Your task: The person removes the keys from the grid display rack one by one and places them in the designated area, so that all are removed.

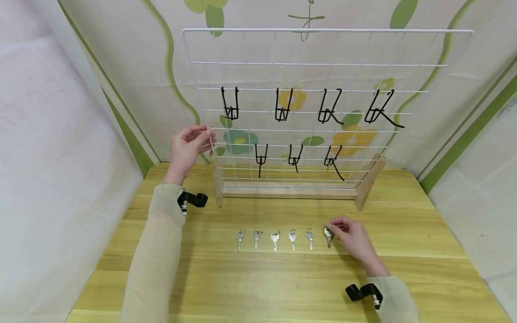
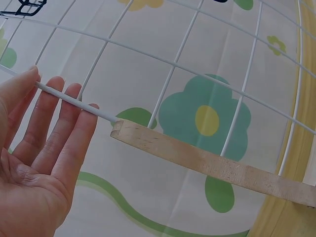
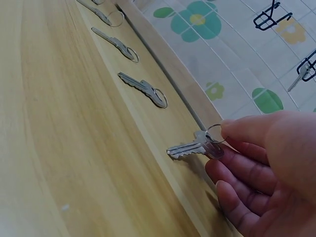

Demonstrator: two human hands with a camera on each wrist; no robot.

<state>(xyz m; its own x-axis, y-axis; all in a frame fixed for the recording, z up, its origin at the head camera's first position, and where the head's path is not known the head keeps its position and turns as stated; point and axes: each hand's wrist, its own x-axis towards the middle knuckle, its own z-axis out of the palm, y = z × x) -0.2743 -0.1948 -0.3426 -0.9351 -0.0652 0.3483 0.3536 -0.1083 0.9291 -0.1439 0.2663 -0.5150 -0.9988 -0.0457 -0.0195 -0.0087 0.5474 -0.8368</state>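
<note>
My left hand (image 1: pixel 186 146) grips the left side wire of a white wire grid rack (image 1: pixel 282 30), its thumb on one side and fingertips on the other. A wooden foot (image 2: pixel 197 158) starts just below that grip in the left wrist view. At the right end of a row of keys, my right hand (image 1: pixel 353 237) pinches the split ring of a silver key (image 3: pixel 190 147). This key's blade points away from the fingers, close over the table. Several more silver keys (image 1: pixel 275 240), each with a small ring, lie in line to its left.
Black wire hooks (image 1: pixel 284 107) hang on the grid in two rows. Another key (image 3: pixel 299 78) hangs at a lower hook in the right wrist view. The rack stands on the wooden table (image 1: pixel 258 287), before a flower-patterned curtain (image 1: pixel 133 58).
</note>
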